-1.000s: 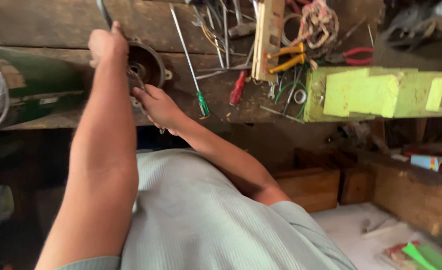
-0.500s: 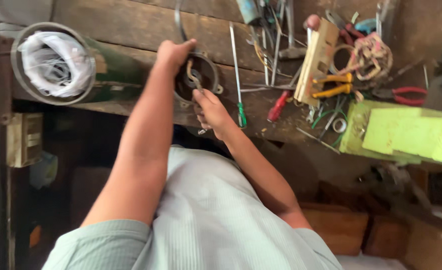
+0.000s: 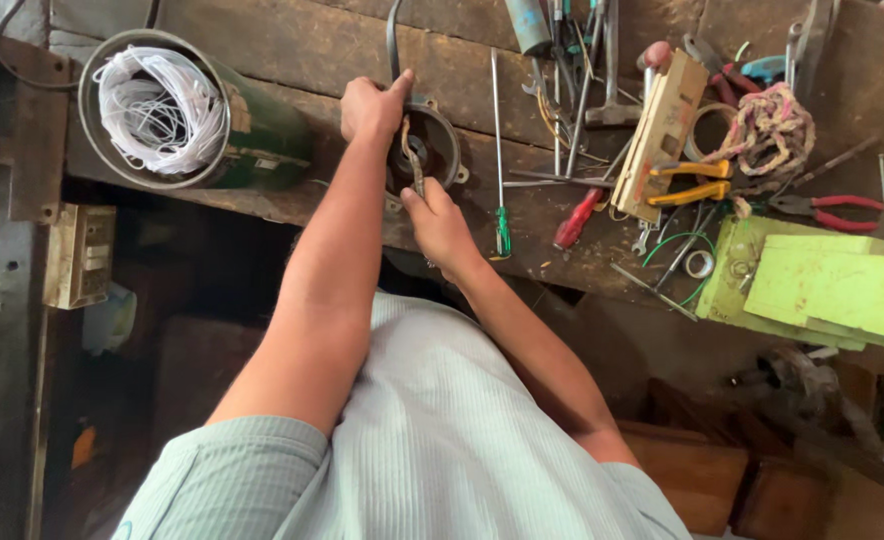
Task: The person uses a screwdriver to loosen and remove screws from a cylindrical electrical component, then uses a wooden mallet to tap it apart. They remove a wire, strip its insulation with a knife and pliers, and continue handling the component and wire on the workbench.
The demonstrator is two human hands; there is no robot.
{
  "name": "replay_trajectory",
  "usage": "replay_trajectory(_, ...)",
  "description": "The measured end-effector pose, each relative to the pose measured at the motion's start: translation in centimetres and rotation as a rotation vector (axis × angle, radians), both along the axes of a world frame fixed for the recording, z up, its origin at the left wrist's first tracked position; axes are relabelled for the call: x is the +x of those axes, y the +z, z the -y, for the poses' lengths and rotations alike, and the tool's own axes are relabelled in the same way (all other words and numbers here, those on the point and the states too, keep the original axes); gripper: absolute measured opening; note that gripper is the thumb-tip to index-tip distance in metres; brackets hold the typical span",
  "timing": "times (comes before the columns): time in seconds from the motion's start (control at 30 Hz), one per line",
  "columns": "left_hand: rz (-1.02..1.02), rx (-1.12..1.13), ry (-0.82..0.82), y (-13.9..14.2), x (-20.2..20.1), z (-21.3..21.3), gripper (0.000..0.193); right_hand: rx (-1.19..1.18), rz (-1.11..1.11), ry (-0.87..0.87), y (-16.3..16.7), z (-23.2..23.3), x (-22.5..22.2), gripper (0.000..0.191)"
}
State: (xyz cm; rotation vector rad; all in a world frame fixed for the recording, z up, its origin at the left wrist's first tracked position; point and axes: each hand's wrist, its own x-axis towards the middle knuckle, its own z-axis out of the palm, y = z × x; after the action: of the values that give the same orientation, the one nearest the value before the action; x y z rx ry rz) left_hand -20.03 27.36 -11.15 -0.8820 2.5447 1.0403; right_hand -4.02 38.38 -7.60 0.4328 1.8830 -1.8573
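As I look down from the head camera, I see both my bare arms reaching to a worn wooden desk (image 3: 292, 45). My left hand (image 3: 370, 108) is curled shut around the far-left rim of a round metal motor housing (image 3: 440, 140) that lies near the desk's front edge. My right hand (image 3: 440, 222) sits at the housing's near rim, fingers pressed together and pinching a thin, bent metal piece (image 3: 409, 150) that reaches into the housing's open centre; what kind of tool it is, I cannot tell.

Toward the desk's left end lies a green cylinder (image 3: 262, 130) on its side, its open mouth filled with white coiled wire (image 3: 152, 100). Just right of my right hand, a long screwdriver with a green handle (image 3: 500, 160) points toward the front edge, and a red-handled screwdriver (image 3: 574, 220) lies beyond it. Farther right are yellow-handled pliers (image 3: 690, 180), a knotted rope bundle (image 3: 767, 125), red-handled pliers (image 3: 832, 208) and yellow-green flat boards (image 3: 832, 290) at the right end. I wear a pale green ribbed shirt (image 3: 442, 440).
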Motion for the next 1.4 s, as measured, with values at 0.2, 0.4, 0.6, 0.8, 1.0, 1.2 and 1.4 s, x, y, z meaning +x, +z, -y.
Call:
replay_trajectory(0.2, -0.288, -0.224, -0.349, -0.4, 1.4, 0.9, 0.059, -0.402, 0.041, -0.095, 1.1, -3.9, 2.2, 0.022)
replay_trajectory(0.4, -0.912, -0.441, -1.132, -0.3, 1.5, 5.5, 0.032, -0.732, 0.074, -0.374, 3.3, -7.4, 1.9, 0.034)
replay_trajectory(0.6, -0.635, -0.601, -1.243, 0.0, 0.4, 8.1, 0.037, -0.539, 0.0, -0.264, 6.8, -5.9, -6.3, 0.031)
replay_trajectory(0.8, -0.784, -0.117, -0.769, -1.3, 2.0, 11.4, 0.047, -0.323, -0.035, -0.11, 8.9, -1.2, -14.1, 0.027)
replay_trajectory(1.0, -0.909, 0.33, -0.452, -2.9, 4.8, 13.3, 0.046, -0.051, -0.082, -0.096, 6.0, -4.0, -14.0, 0.022)
replay_trajectory(1.2, -0.558, 0.429, -0.719, -2.0, 10.9, 17.8, 0.045, 0.349, -0.043, -0.216, -3.1, -6.7, -3.9, 0.028)
replay_trajectory(1.4, -0.378, 0.34, -0.72, -0.7, 13.0, 17.4, 0.038, 0.941, -0.607, -0.17, -2.4, -4.1, 5.6, 0.022)
